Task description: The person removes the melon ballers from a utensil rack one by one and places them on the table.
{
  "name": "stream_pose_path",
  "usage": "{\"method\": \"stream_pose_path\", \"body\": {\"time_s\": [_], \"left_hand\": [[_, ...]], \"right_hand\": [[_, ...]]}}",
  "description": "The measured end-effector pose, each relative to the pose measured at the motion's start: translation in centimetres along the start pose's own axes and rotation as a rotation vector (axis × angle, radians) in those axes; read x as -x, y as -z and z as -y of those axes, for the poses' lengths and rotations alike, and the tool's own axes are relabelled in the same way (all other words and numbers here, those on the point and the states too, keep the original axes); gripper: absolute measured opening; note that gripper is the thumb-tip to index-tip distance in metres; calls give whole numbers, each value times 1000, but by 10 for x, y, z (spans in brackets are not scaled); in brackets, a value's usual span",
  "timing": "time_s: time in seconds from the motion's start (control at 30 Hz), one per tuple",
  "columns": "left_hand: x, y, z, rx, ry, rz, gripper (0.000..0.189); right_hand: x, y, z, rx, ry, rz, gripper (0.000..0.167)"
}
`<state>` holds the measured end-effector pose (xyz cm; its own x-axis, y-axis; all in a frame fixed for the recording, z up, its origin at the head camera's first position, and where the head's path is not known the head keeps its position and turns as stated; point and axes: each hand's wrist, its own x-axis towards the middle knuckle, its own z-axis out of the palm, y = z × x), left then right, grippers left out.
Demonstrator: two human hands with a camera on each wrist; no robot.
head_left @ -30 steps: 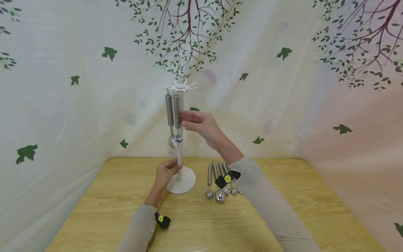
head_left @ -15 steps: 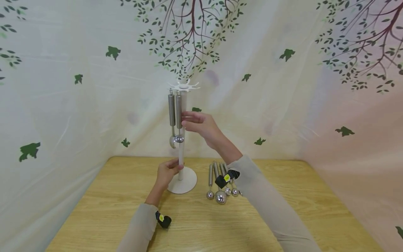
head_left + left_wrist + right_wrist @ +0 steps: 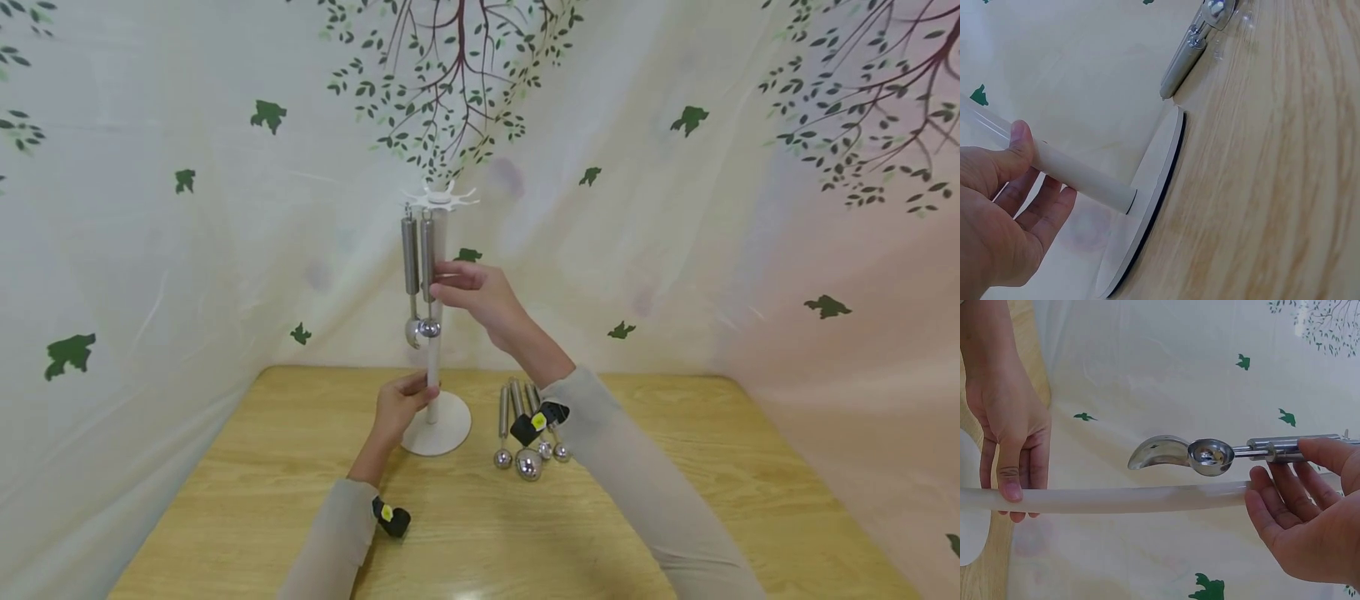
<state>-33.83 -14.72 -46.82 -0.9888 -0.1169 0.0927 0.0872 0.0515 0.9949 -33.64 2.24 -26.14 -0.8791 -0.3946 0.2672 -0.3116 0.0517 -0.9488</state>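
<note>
Low on the white pole (image 3: 433,362) of an upright stand, my left hand (image 3: 399,410) pinches between thumb and fingers. My right hand (image 3: 483,302) is higher up, beside two steel utensils hanging from the stand's spoked top (image 3: 441,198). Its thumb and fingertips hold the handle of a small round-bowled scoop (image 3: 1211,457); the bowl's hollow shows in the right wrist view. Beside the scoop hangs a second utensil with a curved, pointed metal head (image 3: 1160,452). The loops at the tops of both handles reach the spokes. The round white base (image 3: 452,429) rests on the table.
Several steel utensils with ball-like heads (image 3: 528,464) lie on the wooden table (image 3: 300,500), right of the stand. My right forearm and wrist camera (image 3: 531,427) partly cover them. A pale cloth printed with leaves (image 3: 210,267) hangs behind and at both sides.
</note>
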Motion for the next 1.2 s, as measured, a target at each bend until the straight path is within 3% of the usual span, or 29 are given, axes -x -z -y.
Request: {"method": "stream_pose_path", "body": {"time_s": [1.2], "left_hand": [[3, 0, -1, -11, -23, -13, 36]], "right_hand": [[10, -1, 17, -60, 62, 46, 32]]}}
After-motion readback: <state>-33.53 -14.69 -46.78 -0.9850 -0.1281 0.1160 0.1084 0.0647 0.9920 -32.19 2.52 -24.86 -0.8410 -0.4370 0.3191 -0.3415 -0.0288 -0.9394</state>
